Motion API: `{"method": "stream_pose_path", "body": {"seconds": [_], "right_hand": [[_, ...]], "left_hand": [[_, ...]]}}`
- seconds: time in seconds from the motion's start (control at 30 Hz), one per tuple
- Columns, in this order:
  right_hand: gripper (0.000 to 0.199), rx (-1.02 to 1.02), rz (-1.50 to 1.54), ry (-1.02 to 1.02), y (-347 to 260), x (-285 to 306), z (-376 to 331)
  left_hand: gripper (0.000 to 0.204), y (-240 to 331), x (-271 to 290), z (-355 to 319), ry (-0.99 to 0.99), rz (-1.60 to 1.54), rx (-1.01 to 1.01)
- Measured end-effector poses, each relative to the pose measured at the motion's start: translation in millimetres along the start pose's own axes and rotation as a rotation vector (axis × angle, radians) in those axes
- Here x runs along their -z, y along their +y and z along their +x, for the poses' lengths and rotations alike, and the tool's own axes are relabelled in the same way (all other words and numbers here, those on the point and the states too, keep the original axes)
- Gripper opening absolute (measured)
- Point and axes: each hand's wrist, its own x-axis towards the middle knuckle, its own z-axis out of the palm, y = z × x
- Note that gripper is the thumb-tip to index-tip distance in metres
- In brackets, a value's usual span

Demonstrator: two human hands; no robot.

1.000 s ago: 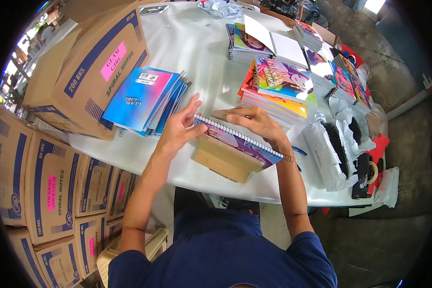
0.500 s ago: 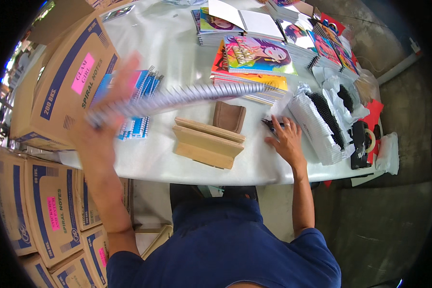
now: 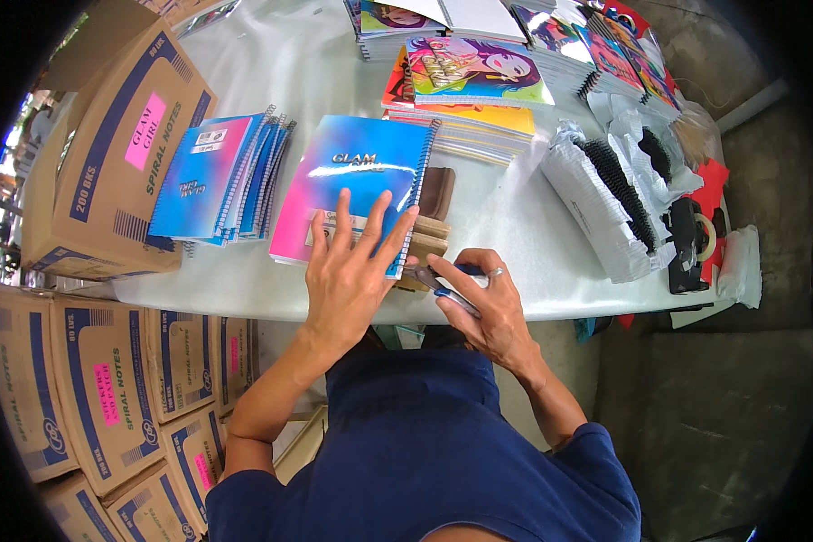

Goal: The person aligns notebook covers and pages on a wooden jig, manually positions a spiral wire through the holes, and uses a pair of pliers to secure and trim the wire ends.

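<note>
A blue-and-pink spiral notebook (image 3: 361,149) lies with its cover up, its black coil along the right side. My left hand (image 3: 348,275) rests flat on its lower part, fingers stretched out. In my right hand (image 3: 495,312) are small pliers (image 3: 461,285), jaws pointing left at the coil's near end; whether they touch the wire I cannot tell. Under the notebook's right edge a slotted wooden block (image 3: 432,237) is partly hidden, with a brown pad (image 3: 438,194) behind it. To the left lies a stack of similar blue spiral notebooks (image 3: 212,181).
A large cardboard box (image 3: 108,199) stands at the table's left, more boxes (image 3: 108,379) below. Colourful notebooks (image 3: 479,77) are stacked at the back. On the right lie a white wrapped bundle of black coils (image 3: 605,208) and a black tape dispenser (image 3: 686,244). The white table's (image 3: 587,303) edge is near my body.
The notebook, raised and blurred in my left hand before, now lies flat over the wooden block. My right hand has picked up the pliers from the table and moved left to the coil.
</note>
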Motion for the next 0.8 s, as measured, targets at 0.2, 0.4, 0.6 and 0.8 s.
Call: {"method": "stream_pose_path", "body": {"seconds": [0.2,0.4,0.6,0.8], "right_hand": [[0.035,-0.426,0.433,-0.416,-1.5,13.0,12.3],[0.028,-0.108,0.431,-0.365,10.1,25.3,41.7],[0.027,-0.233,-0.079,-0.034,88.2,33.2,49.7],[0.021,0.078,-0.402,0.180,158.6,38.6,59.5]], "left_hand": [[0.065,-0.6,-2.3,-2.4,0.021,0.025,-0.002],[0.054,-26.3,13.9,4.3,0.101,-0.020,0.018],[0.053,-117.9,90.4,30.6,0.393,-0.354,0.092],[0.069,-190.9,92.5,-13.9,0.000,-0.286,0.255]]}}
